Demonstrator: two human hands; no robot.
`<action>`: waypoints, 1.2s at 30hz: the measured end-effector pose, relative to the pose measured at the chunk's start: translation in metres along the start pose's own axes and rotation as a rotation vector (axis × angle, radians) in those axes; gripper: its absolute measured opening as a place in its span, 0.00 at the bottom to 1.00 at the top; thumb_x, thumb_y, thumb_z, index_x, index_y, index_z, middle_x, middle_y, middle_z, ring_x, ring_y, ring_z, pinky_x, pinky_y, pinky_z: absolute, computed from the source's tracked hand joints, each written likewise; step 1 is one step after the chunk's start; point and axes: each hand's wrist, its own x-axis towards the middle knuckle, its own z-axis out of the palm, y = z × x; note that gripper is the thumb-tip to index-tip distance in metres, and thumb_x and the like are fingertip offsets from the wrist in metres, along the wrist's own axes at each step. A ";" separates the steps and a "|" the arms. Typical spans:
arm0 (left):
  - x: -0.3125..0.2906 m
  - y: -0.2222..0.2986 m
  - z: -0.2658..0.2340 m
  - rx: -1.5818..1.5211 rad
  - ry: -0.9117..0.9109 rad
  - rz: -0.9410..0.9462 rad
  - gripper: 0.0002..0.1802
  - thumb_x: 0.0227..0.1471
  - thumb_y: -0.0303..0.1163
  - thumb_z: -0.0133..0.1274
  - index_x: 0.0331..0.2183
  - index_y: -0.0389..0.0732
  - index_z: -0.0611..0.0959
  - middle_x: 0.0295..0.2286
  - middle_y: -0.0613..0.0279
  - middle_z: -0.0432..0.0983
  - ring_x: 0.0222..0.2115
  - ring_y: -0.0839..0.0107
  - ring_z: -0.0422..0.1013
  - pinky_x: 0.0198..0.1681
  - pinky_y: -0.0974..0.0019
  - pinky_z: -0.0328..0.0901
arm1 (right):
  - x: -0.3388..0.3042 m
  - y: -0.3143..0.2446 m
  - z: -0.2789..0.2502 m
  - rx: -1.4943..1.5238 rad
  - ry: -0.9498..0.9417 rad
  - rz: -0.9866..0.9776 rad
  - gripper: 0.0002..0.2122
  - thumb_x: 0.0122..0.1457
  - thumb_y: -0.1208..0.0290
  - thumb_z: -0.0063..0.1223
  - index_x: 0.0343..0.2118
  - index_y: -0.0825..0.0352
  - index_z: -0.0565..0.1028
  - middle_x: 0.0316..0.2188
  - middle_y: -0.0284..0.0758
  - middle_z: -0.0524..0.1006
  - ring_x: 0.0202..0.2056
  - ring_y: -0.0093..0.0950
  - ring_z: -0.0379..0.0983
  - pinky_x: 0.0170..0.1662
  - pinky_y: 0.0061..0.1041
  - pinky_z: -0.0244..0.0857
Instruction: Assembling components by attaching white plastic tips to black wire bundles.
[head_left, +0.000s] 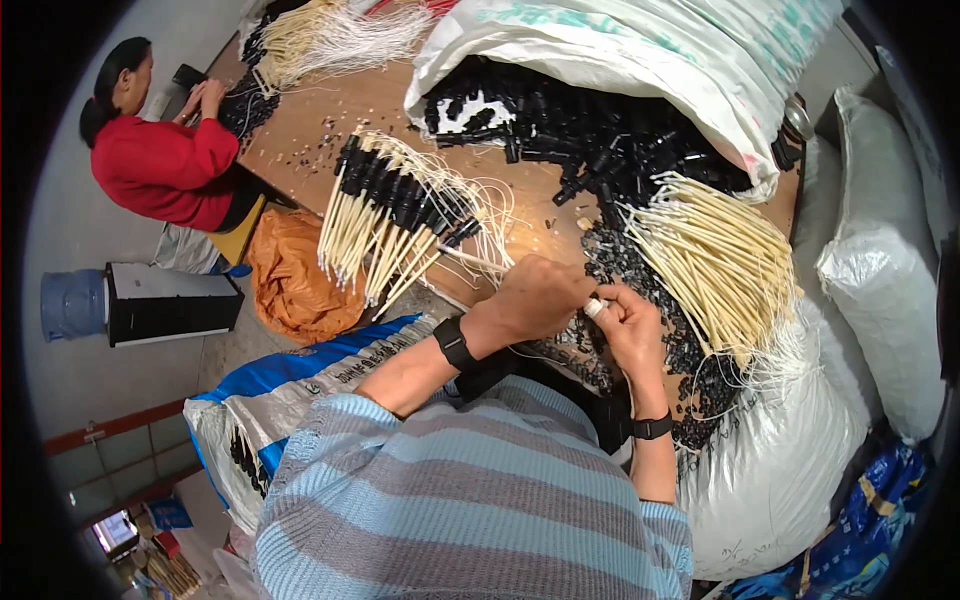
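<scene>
My left hand [540,295] is closed around one end of a thin cream rod [475,259], whose other end points toward the bundle on the left. Just right of it, my right hand [632,332] is pinched, fingertips close to the left hand. A small white piece [595,307] shows at its fingertips; whether it is held or wrapped on a finger I cannot tell. Left of my hands lies a row of cream rods with black sleeves [405,205] and loose white wires. A bundle of bare cream rods [715,265] lies to the right.
A white woven sack [640,35] spills black plastic sleeves [590,140] onto the brown table [300,185]. Small black bits [610,260] are scattered beside it. At far left sits a person in red [165,165]. An orange sack [300,270] and full white sacks [770,460] flank the table.
</scene>
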 end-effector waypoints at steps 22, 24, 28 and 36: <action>0.026 -0.064 0.001 0.016 0.389 -0.109 0.23 0.37 0.27 0.57 0.41 0.39 0.79 0.43 0.52 0.72 0.44 0.54 0.68 0.46 0.53 0.63 | -0.004 0.006 -0.025 -0.588 0.304 -0.321 0.06 0.51 0.73 0.60 0.32 0.66 0.80 0.29 0.39 0.79 0.30 0.37 0.76 0.35 0.29 0.68; 0.045 -0.076 0.016 -0.010 0.364 -0.101 0.21 0.39 0.27 0.56 0.41 0.39 0.80 0.42 0.52 0.72 0.43 0.53 0.68 0.45 0.52 0.64 | -0.004 0.016 -0.058 -0.797 0.567 -0.271 0.07 0.50 0.74 0.61 0.32 0.66 0.79 0.26 0.39 0.77 0.27 0.39 0.74 0.32 0.32 0.67; 0.065 -0.089 0.030 -0.045 0.174 -0.275 0.17 0.41 0.25 0.56 0.38 0.42 0.79 0.38 0.51 0.70 0.39 0.50 0.69 0.40 0.54 0.65 | -0.009 0.029 -0.088 -0.986 0.600 -0.103 0.07 0.45 0.76 0.63 0.28 0.65 0.78 0.27 0.40 0.76 0.28 0.42 0.73 0.30 0.36 0.65; 0.050 -0.077 0.012 -0.237 0.108 -0.430 0.16 0.38 0.23 0.56 0.35 0.42 0.78 0.30 0.54 0.72 0.34 0.52 0.71 0.36 0.55 0.66 | -0.004 0.015 -0.082 -0.904 0.498 -0.370 0.06 0.50 0.76 0.58 0.31 0.65 0.75 0.24 0.41 0.74 0.24 0.41 0.70 0.28 0.35 0.63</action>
